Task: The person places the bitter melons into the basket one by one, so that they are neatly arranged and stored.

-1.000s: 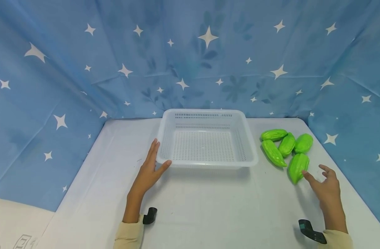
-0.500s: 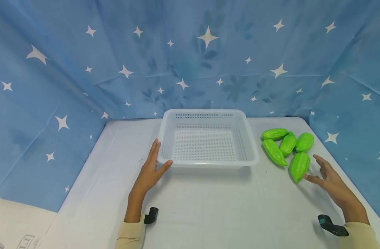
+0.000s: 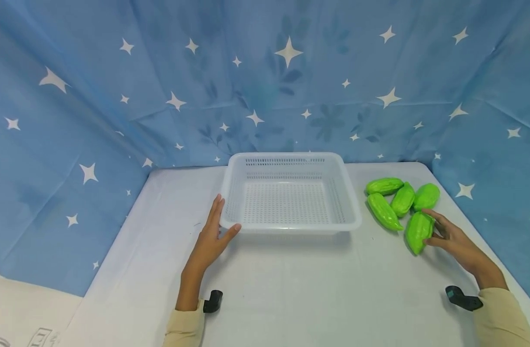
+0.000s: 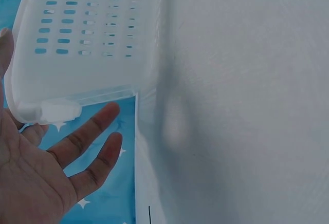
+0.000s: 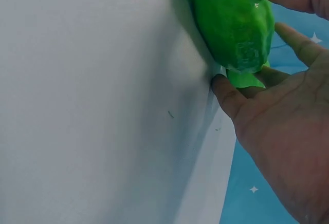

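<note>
In the head view, my left hand (image 3: 208, 246) touches the left front corner of a white perforated plastic basket (image 3: 291, 227). Its thumb is at the basket's front rim and its fingers lie along the side; the left wrist view shows the fingers extended and spread beside the basket wall (image 4: 92, 75). At the right, my right hand (image 3: 457, 246) has its thumb and fingers round the right side of the nearest ridged green gourd (image 3: 418, 233), which lies on the table. The right wrist view has the thumb against this gourd (image 5: 234, 23), with the other fingers around its end.
Several more green gourds lie just behind: a long one (image 3: 383, 212), one at the back (image 3: 384, 186), a short one (image 3: 403, 199) and a rounded one (image 3: 427, 196). A white cloth covers the table (image 3: 291, 289). Blue star-printed curtain (image 3: 265, 86) borders its back and sides.
My right hand first shifted right with its fingers spread, then came in leftward round the nearest gourd. My left hand and the basket have stayed in place.
</note>
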Demonstrator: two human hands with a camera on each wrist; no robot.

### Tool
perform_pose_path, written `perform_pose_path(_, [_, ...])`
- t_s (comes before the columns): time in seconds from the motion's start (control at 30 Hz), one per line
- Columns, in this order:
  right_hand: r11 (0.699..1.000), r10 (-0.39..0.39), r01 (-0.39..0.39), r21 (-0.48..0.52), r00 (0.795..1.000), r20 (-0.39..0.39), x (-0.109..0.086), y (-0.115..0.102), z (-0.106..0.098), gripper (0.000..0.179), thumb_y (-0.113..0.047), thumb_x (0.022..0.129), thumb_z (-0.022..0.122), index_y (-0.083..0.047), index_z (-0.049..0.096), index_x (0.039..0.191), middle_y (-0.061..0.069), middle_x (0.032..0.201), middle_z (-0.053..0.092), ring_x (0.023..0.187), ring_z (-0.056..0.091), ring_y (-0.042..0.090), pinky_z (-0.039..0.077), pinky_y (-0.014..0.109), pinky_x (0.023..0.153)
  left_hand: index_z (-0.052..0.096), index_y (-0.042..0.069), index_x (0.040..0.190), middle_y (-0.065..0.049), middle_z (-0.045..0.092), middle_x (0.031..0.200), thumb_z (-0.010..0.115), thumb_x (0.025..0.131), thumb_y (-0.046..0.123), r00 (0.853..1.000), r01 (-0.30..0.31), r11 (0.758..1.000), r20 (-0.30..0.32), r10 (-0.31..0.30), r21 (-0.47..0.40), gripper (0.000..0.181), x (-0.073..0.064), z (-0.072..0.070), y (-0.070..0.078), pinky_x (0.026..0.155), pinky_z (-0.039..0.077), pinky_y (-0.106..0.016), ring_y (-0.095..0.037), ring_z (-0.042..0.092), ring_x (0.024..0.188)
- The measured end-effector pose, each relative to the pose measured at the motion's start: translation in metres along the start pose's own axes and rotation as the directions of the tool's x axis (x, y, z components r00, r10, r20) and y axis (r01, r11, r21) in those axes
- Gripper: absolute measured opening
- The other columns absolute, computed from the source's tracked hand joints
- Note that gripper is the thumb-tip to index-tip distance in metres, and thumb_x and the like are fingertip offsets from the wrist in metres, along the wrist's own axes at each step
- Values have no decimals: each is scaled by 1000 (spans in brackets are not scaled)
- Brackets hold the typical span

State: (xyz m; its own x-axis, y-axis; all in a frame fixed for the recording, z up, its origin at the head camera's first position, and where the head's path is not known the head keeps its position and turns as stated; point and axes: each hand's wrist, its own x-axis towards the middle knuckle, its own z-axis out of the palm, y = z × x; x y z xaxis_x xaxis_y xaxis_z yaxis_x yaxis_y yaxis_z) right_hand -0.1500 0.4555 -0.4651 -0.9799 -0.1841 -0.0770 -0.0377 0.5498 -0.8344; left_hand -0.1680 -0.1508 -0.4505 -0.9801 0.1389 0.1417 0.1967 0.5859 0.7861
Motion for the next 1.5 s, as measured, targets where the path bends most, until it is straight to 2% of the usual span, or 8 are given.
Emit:
perform_pose_path(0.17, [997, -71, 71, -16, 997, 22, 1, 2, -2, 79, -6, 97, 54, -22, 9, 159, -35, 150, 7, 125, 7, -26, 12, -4, 102, 8, 27, 158, 13, -4, 164, 59, 92, 56, 1000, 3, 1000, -1, -3, -12, 89, -1, 4, -2, 106, 40, -59, -31, 19, 150])
perform_pose_path(0.27, [999, -43, 42, 24, 998, 45, 3, 1, -2, 77, -9, 98, 54, -24, 10, 159, -36, 148, 10, 121, 9, -27, 0, 35, 125, 8, 25, 158, 10, -3, 165, 59, 92, 54, 1000, -8, 1000, -9, 7, -12, 88, -2, 4, -2, 107, 39, -58, -31, 18, 150])
perform_pose_path(0.37, [998, -6, 2, 65, 998, 63, 4, 2, -3, 76, -13, 99, 55, -26, 10, 158, -35, 148, 8, 121, 8, -26, -9, 74, 107, 9, 25, 158, 8, -2, 166, 59, 93, 53, 1000, -12, 1000, -12, 12, -10, 88, -2, 3, -2, 106, 40, -57, -32, 20, 150])
perform_pose_path(0.57, [1000, 5, -7, 26, 998, 60, 4, 5, -5, 76, -15, 100, 55, -27, 9, 158, -36, 146, 11, 121, 8, -25, 2, 32, 125, 8, 26, 158, 11, -3, 165, 60, 92, 53, 1000, -5, 1000, -9, 5, -15, 88, 0, 2, -1, 102, 44, -58, -34, 28, 146])
perform_pose_path(0.7, [999, 15, -13, -46, 999, 40, 4, 6, -6, 75, -19, 99, 56, -26, 10, 158, -33, 148, 11, 118, 14, -26, 22, -7, 87, 8, 26, 158, 9, -3, 165, 60, 92, 53, 1000, -5, 1000, -11, 5, -21, 88, 0, 2, -1, 101, 44, -57, -35, 31, 145])
perform_pose_path(1.13, [992, 66, -63, -107, 998, 24, 3, 5, -5, 81, -21, 96, 62, -27, 10, 159, 28, 158, -15, 138, 7, 61, 34, 1, 73, 7, 27, 158, 9, -3, 165, 60, 93, 53, 1000, 0, 1000, -9, 0, -23, 88, 1, 3, -1, 101, 47, -56, -35, 33, 144])
perform_pose_path(1.33, [988, 80, -77, -132, 997, 16, 1, 8, -5, 79, -24, 97, 61, -33, 12, 158, -8, 164, -5, 129, 28, -6, 37, 7, 75, 8, 28, 158, 10, -3, 165, 60, 93, 53, 1000, 0, 1000, -11, 0, -25, 87, 2, 2, -1, 100, 48, -55, -35, 37, 142])
perform_pose_path(1.5, [985, 94, -92, -146, 995, 8, 1, 10, -6, 77, -26, 96, 62, -33, 15, 157, -2, 162, 4, 107, 26, -16, 39, 8, 76, 9, 28, 158, 6, -1, 166, 60, 92, 54, 1000, -4, 1000, -19, 4, -18, 88, 3, 3, -1, 99, 49, -56, -35, 36, 143])
